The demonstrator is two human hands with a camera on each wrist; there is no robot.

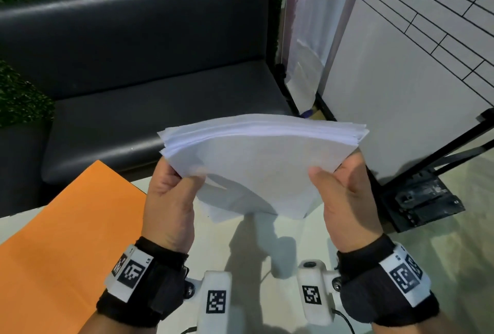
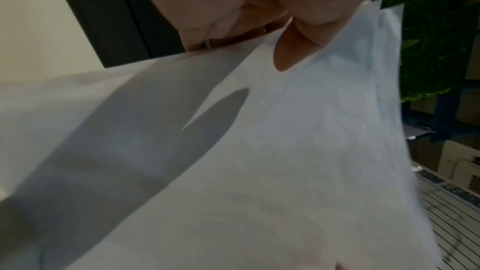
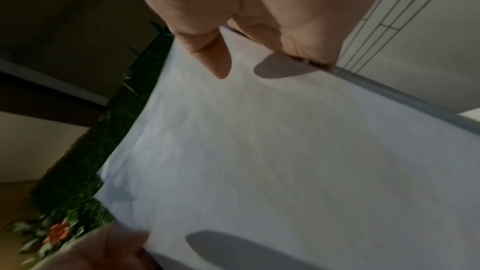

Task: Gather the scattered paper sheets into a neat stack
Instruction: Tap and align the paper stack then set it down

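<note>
A: Nearest, wrist bands with square black-and-white code tags [image 1: 132, 270]; "LS" readable on the left band, nothing else legible. Paper blank.

B: And the grip?

A: Left hand [image 1: 171, 194] and right hand [image 1: 340, 194] each pinching a side of the paper stack [image 1: 263, 162], thumbs on top, held bowed above the tabletop [image 1: 240, 248], right of the orange sheet [image 1: 61, 242].

B: Best handling, probably?

A: Loosen slightly, stand upright, tap edges on the tabletop; left corners fanned, so square those first.

black bench [image 1: 149, 71] | orange mat [image 1: 66, 240] on pale table [image 1: 240, 248] | tiled wall [image 1: 427, 26]
</note>
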